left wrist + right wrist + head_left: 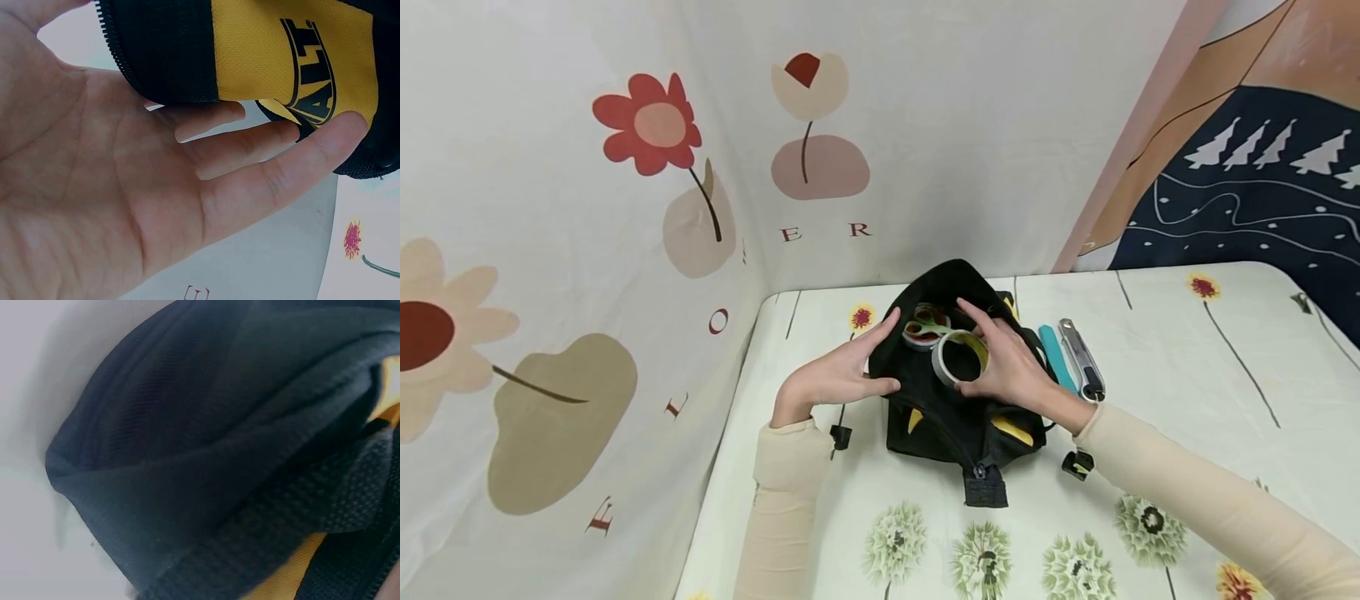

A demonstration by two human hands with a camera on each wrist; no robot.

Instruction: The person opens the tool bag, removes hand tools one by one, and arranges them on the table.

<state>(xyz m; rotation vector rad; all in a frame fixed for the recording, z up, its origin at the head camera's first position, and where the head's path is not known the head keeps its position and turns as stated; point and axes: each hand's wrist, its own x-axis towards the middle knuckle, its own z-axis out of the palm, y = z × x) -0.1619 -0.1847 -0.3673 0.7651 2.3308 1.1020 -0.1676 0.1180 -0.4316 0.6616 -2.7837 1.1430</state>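
A black bag [925, 433] with yellow patches stands with its mouth spread wide. My left hand [838, 371] holds its left rim, the thumb apart from the fingers; in the left wrist view those fingers lie fairly straight along the zipped edge and yellow lettered panel [262, 56]. Inside the mouth, my right hand [1011, 367] pinches a roll of tape [942, 363], white outside and yellow within. Behind that roll are green-handled scissors [925, 327], overlapping a second, red-cored roll [914, 335]. Dark bag fabric [175, 487] fills most of the right wrist view, which hides the right fingers.
Right of the bag lie a teal long-handled item [1055, 357] and a grey-and-black cutter [1081, 354], side by side. The flower-printed table cover [1195, 400] meets the hanging cloth [962, 167] just behind the bag. A zip end tab [985, 490] points toward me.
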